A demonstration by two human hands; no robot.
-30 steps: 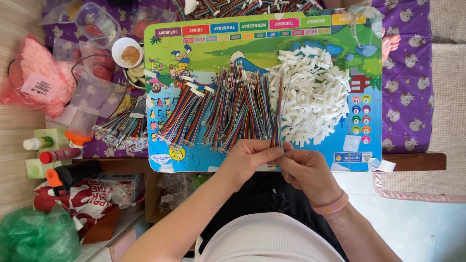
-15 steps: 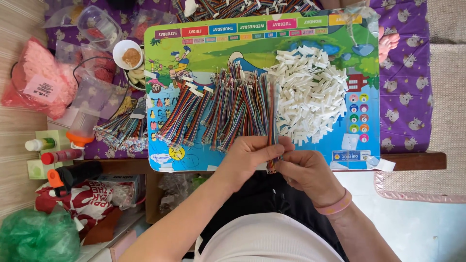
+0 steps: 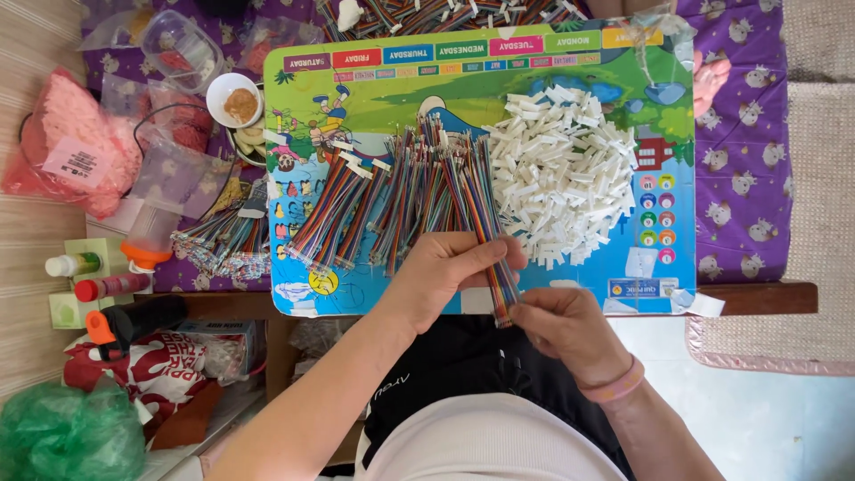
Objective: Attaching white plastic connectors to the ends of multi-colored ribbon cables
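The right hand pinches the near end of a flat multicoloured ribbon cable at the near edge of the colourful illustrated plastic board. The left hand closes around the same cable just beyond. Farther off lie a spread of matching rainbow cables and a heap of small white plastic connectors.

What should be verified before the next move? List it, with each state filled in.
1. Left hand grips the multicoloured ribbon cable: ok.
2. Right hand pinches the cable's near end: ok.
3. White connector already on that end: cannot tell.
4. Pile of white connectors lies beside the hands: ok.
5. More cables wait on the picture board: ok.
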